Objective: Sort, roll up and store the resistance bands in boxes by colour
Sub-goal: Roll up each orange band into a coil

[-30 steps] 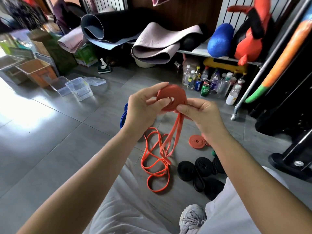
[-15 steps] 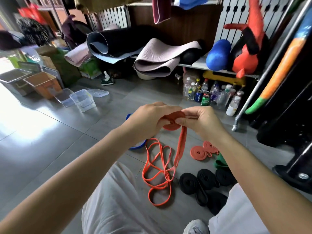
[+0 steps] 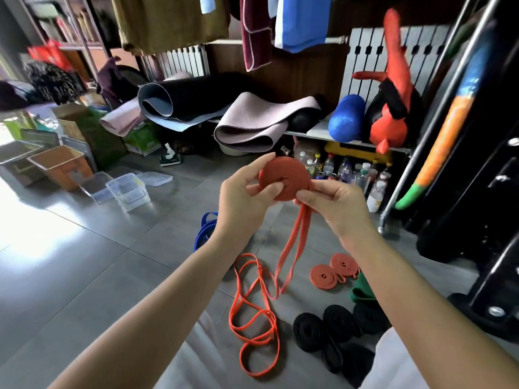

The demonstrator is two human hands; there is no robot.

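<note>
A red roll [image 3: 283,175] is being pinched by the left grip [image 3: 244,200], its tail [image 3: 292,248] clasped by the right grip [image 3: 334,203], while below the roll red coils [image 3: 324,275] and black coils [image 3: 337,324] are lying finished, an orange band [image 3: 252,318] and blue bands [image 3: 205,234] loose, and boxes [image 3: 127,192] to its left seemingly unfilled.

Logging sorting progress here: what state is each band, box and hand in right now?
held red band: partly rolled, tail hanging loose
left hand: grips the coil
right hand: pinches the tail at the coil
orange band: unrolled, loose on the floor
red rolls: rolled, on floor
black bands: rolled, on floor
blue band: unrolled, partly hidden
clear boxes: open
lid: off, on floor
</note>
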